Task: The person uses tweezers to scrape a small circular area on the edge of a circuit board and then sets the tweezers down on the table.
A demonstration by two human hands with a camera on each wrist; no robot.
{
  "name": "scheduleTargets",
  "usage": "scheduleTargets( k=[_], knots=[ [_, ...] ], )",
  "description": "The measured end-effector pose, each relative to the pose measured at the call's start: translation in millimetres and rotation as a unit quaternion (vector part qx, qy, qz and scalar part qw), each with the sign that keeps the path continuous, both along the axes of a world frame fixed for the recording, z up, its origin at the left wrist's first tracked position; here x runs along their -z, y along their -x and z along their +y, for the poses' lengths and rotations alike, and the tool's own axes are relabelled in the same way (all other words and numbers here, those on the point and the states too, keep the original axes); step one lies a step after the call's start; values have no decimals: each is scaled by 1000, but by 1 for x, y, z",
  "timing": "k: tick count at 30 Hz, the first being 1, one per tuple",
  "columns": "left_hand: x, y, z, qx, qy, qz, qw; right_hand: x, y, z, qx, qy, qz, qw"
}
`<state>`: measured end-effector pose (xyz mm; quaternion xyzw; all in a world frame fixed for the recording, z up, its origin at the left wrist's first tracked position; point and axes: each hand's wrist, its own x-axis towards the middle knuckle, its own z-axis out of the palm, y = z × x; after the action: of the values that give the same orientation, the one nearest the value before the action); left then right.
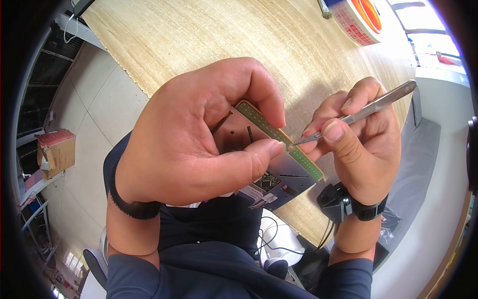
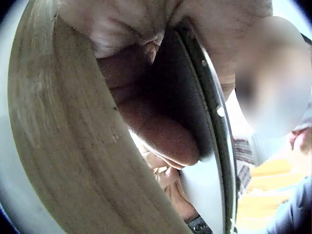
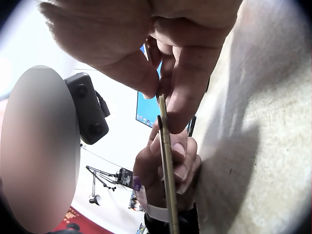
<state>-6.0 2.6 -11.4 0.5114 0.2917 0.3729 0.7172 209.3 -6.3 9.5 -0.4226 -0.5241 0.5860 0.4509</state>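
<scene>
My left hand (image 1: 199, 134) grips a flat metal-backed panel with a green edge strip (image 1: 309, 167), thumb on the face and fingers behind it. The thumb tip lies beside a small round spot (image 1: 291, 147) on the strip. Pinched between thumb and fingers of my right hand (image 1: 366, 139) is a slim metal tool (image 1: 386, 98), its pointed tip at that spot. In the left wrist view, the panel (image 2: 219, 141) is seen edge-on in the left hand (image 2: 161, 131). The right wrist view shows the right hand (image 3: 185, 73) at the upper end of the panel's edge (image 3: 169, 170).
Beneath the hands is a wooden table (image 1: 199, 35). A tape roll (image 1: 351, 22) with an orange inner ring stands at its far right. A cardboard box (image 1: 59, 154) is at the left, and a black cable (image 1: 294, 250) hangs near the lap.
</scene>
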Motion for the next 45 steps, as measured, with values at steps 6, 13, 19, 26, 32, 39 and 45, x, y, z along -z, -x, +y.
scheduleTargets(
  k=[6, 13, 19, 26, 32, 39, 45],
  knots=[
    [0, 1, 1, 2, -7, 5, 1000, 0, -1, 0, -3, -14, -3, 1000],
    [1, 1, 1, 1, -12, 6, 1000, -1, -1, 0, -2, -16, -6, 1000],
    [-1, 0, -1, -1, 5, -9, 1000, -1, 1, -1, 4, -10, -4, 1000],
    [-2, -1, -1, -4, 23, -8, 1000, -1, 1, -1, 5, -6, -10, 1000],
    [-1, 0, 0, 7, 8, -4, 1000, -1, 0, -1, 3, -4, -6, 1000],
    [-2, 0, 0, 7, 13, -6, 1000, -4, 1, -1, 9, -12, -18, 1000],
    [-1, 1, 1, 14, 19, -2, 1000, -3, 0, -2, 3, -12, -20, 1000]
  ],
)
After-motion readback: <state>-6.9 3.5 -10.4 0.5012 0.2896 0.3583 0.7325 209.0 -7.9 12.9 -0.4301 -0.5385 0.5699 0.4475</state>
